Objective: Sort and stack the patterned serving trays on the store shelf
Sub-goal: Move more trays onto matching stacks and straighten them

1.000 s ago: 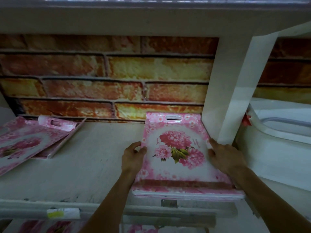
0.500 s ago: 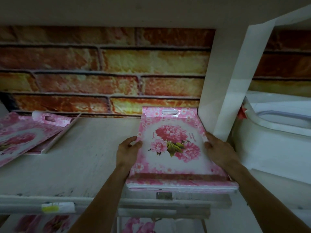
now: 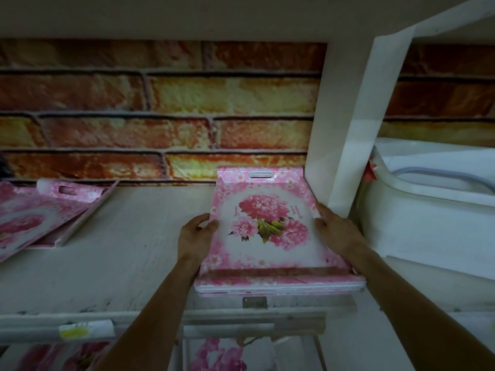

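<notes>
Two hands are showing, left hand [image 3: 197, 234] and right hand [image 3: 338, 231]; one stack of floral trays [image 3: 270, 261] is sitting, layers too fine to tally; at least two loose trays [image 3: 34, 218] are lying leftward; one white tub [image 3: 428, 210] is standing rightward.

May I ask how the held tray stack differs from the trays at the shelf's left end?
The tray stack sits squared by the divider; the left trays lie askew, overlapping. Left hand and right hand hold the tray stack; the left trays lie untouched. Both are pink floral.
</notes>
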